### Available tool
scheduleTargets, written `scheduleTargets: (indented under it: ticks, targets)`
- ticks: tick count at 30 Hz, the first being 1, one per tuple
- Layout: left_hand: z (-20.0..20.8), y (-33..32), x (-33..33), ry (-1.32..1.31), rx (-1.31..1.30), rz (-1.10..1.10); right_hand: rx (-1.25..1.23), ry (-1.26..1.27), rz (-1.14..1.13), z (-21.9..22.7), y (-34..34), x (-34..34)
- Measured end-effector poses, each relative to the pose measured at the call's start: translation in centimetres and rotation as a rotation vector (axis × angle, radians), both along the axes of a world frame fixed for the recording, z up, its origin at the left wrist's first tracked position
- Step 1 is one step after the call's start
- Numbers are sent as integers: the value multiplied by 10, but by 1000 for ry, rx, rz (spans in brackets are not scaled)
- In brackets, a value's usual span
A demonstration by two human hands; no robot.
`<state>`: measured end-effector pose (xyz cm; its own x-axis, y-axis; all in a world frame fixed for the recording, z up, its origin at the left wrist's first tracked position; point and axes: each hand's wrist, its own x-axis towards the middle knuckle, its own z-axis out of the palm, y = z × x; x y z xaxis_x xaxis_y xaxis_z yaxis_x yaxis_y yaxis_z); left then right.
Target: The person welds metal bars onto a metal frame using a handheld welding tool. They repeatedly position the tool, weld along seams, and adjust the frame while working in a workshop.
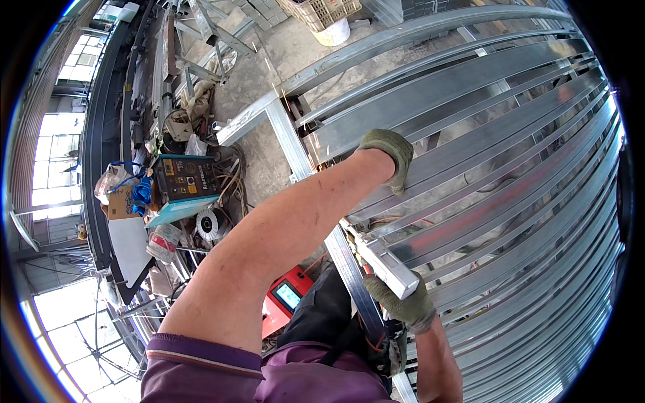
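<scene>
Left hand (391, 158): gloved, at two o'clock, fingers bent down over steel slats (470, 148); whether they grip, I cannot tell.
Right hand (411, 305): gloved, near five o'clock, wrapped around the boxy white handheld tool (391, 267).
Tool nose: points toward ten or eleven o'clock, close to the bare left forearm (289, 211); a slip could hurt it.
Slat edges: could cut exposed skin if a piece shifts.

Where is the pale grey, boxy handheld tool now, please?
In the head view, the tool is just right of lower centre, in the olive-gloved right hand, beside a silver metal bar.
</scene>
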<state>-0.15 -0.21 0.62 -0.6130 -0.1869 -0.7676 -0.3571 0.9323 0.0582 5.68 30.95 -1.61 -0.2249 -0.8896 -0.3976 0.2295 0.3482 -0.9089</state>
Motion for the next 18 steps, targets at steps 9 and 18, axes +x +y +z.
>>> scheduleTargets:
  ticks: [9, 18]
  targets:
    - [-2, -2, 0, -13, 3, 10, 0, 3, 22, 1, 3, -1]
    - [1, -2, 0, 0, 17, 23, 5, -48, 7, 2, 6, -1]
